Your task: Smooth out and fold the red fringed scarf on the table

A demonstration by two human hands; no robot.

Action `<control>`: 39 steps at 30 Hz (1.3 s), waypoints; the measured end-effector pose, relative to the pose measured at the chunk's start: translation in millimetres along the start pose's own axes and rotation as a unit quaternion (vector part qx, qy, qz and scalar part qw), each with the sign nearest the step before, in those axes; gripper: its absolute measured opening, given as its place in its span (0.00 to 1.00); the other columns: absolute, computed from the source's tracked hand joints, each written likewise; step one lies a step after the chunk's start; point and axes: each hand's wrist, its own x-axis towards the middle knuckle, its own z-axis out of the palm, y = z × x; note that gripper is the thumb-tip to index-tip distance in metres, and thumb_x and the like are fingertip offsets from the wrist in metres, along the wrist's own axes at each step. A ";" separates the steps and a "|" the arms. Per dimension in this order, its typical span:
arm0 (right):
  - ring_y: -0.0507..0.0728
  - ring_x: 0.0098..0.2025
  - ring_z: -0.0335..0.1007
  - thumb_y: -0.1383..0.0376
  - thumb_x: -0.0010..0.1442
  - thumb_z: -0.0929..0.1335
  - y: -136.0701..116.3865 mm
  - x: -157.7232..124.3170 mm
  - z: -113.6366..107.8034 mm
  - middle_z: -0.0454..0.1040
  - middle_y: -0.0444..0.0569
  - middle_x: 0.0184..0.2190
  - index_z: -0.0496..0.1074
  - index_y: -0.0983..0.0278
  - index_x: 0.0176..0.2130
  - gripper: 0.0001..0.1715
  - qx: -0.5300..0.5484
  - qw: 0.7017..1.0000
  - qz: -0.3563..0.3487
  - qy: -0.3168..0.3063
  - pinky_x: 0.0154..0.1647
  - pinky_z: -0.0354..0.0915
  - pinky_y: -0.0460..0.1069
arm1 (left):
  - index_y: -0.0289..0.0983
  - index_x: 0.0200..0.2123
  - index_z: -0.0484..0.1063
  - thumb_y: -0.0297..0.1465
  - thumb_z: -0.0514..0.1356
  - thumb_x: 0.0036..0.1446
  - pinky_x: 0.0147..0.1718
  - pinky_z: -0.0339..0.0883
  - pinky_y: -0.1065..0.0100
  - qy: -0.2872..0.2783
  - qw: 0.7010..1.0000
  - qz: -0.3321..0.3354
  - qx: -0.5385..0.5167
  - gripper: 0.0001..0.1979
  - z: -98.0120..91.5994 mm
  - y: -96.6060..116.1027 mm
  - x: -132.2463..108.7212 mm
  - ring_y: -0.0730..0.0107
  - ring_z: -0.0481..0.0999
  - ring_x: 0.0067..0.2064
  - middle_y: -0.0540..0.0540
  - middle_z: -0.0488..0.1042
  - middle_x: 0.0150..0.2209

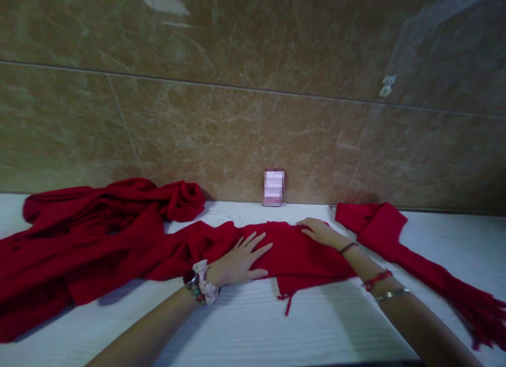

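Note:
A red scarf (290,251) lies stretched across the white table, with a few loose strands hanging from its near edge. My left hand (241,259) rests flat on the scarf's middle, fingers spread. At the far edge, near its right end, my right hand (320,232) lies on the cloth with its fingers stretched to the left. Toward the left the scarf runs into a rumpled heap of red cloth (110,240); I cannot tell whether they are one piece. Right of my right forearm lies another folded red scarf (379,230) with a fringed end.
The white table (237,325) backs onto a brown marble-patterned wall (221,135). A small upright card or phone-like object (274,189), its face blurred out, leans against the wall beyond the scarf. A wall socket (387,86) is higher up on the right.

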 end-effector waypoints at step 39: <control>0.59 0.56 0.51 0.63 0.58 0.59 -9.5 -19.6 5.9 0.58 0.56 0.53 0.60 0.65 0.51 0.21 -0.001 0.988 -0.010 0.156 0.55 0.53 0.57 | 0.46 0.56 0.55 0.47 0.46 0.56 0.48 0.50 0.42 0.016 0.985 -0.156 0.073 0.25 -3.2 -14.1 -9.7 0.45 0.51 0.57 0.42 0.53 0.59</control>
